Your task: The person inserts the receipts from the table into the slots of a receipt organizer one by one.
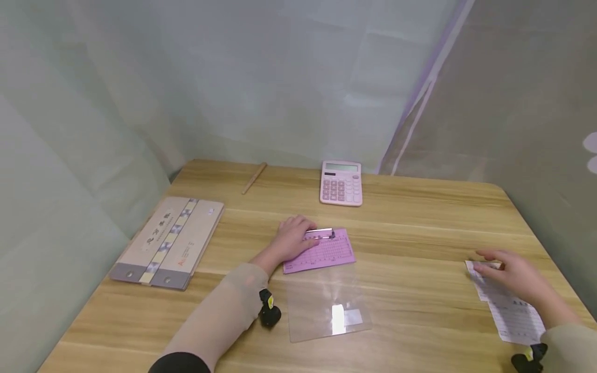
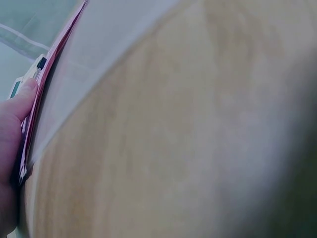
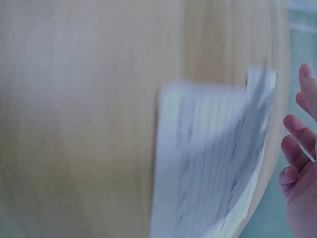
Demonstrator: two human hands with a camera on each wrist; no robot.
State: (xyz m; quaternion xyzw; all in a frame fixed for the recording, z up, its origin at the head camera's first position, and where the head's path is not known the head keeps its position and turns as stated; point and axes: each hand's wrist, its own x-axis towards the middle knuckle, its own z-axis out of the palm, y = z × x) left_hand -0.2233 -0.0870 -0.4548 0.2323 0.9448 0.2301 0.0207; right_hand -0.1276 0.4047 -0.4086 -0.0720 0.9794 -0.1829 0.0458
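A clear clipboard (image 1: 322,311) lies mid-table with pink printed forms (image 1: 333,251) under its metal clip (image 1: 322,233). My left hand (image 1: 293,239) holds its upper left edge beside the clip, the thumb across the forms. In the left wrist view, the thumb (image 2: 25,99) lies on the edge of the pink sheets (image 2: 42,94), the clear board beneath them; the other fingers are mostly hidden. Over at the right, my right hand (image 1: 515,274) hovers above white printed slips (image 1: 517,318) with its fingers loosely bent and nothing between them. The slips (image 3: 203,153) overlap one another.
A pink calculator (image 1: 341,184) sits at the back of the table, with a wooden stick-like pen (image 1: 254,178) to its left. Beige folders (image 1: 196,238) with grey ends lie at the left edge. Pale curtains (image 1: 280,77) hang behind the table.
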